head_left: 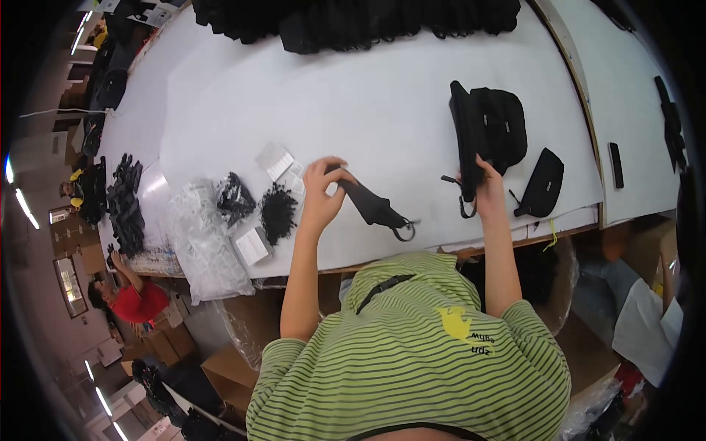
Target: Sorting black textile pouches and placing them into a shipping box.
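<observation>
Between the thumb and fingers of my left hand (327,192) is the upper end of a narrow black fabric piece (371,204). It slants down to the right over the white tabletop and ends in a loop; whether it is a pouch seen edge-on I cannot tell. My right hand (487,187) is closed on the lower edge of a black fabric bag (500,128) with small pale marks, its fingers partly hidden. A strap loop hangs beside that hand. Just right of it lies a flat black zip pouch (543,184), untouched.
A heap of black fabric goods (397,22) lines the table's far side. To the left are a clear plastic bag (209,242), a pile of small black parts (278,213) and a white box (252,246). A person in red (136,300) works farther left.
</observation>
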The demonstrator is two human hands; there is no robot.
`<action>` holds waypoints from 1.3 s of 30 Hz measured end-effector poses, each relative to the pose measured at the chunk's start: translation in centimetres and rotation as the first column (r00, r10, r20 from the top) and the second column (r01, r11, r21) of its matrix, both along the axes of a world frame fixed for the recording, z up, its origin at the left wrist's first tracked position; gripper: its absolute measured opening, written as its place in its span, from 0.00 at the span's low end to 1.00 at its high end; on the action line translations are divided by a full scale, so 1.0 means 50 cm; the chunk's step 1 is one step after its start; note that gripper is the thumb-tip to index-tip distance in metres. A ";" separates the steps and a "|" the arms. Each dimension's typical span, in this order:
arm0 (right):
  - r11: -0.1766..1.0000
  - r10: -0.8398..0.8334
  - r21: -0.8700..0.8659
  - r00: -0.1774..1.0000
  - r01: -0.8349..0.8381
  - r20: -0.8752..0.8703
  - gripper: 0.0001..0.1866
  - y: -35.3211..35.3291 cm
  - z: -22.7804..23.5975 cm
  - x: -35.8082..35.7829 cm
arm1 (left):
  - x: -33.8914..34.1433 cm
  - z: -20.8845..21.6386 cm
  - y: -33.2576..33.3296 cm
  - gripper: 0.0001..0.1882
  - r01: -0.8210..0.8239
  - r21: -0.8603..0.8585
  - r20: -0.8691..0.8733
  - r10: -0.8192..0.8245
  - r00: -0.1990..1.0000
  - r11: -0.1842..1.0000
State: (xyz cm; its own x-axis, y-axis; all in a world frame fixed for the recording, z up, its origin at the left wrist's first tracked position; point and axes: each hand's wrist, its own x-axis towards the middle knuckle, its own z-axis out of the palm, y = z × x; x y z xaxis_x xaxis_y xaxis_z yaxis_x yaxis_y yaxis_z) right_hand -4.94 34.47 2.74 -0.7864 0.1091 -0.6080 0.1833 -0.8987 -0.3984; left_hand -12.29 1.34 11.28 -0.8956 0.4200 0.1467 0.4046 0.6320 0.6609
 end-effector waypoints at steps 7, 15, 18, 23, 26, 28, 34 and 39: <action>0.867 0.449 -0.244 0.894 -0.435 0.000 0.21 -0.239 -0.113 -0.012 | 0.048 -0.152 0.003 0.09 -0.129 -0.067 -0.111 0.122 0.986 0.989; -0.065 0.525 0.855 0.711 -0.515 0.468 0.29 -0.282 -0.067 -0.003 | 0.109 -0.180 0.074 0.22 -0.348 -0.123 0.208 0.367 0.907 0.929; -0.519 0.131 0.854 0.987 -0.016 0.098 0.35 -0.208 -0.057 -0.034 | 0.105 -0.148 0.091 0.21 -0.371 -0.209 0.216 0.413 0.885 0.905; -0.565 -0.275 0.738 0.927 -0.369 0.254 0.33 -0.036 -0.044 -0.072 | 0.095 -0.156 0.102 0.26 -0.346 -0.321 0.086 0.391 0.917 0.882; -0.465 -0.203 0.795 0.921 -0.389 0.332 0.29 -0.006 -0.070 -0.069 | 0.094 -0.156 0.102 0.28 -0.347 -0.259 0.176 0.397 0.901 0.901; -0.348 -0.125 0.885 0.951 -0.309 0.283 0.27 -0.023 -0.084 -0.068 | 0.089 -0.157 0.094 0.28 -0.357 -0.219 0.203 0.400 0.894 0.908; 0.643 0.259 0.730 0.963 -0.231 0.076 0.22 -0.163 -0.083 -0.022 | 0.083 -0.153 0.090 0.28 -0.357 -0.136 0.279 0.381 0.882 0.924; 0.889 0.391 0.266 0.920 -0.374 -0.012 0.20 -0.198 -0.012 -0.004 | 0.091 -0.153 0.089 0.27 -0.360 -0.110 0.294 0.376 0.878 0.926</action>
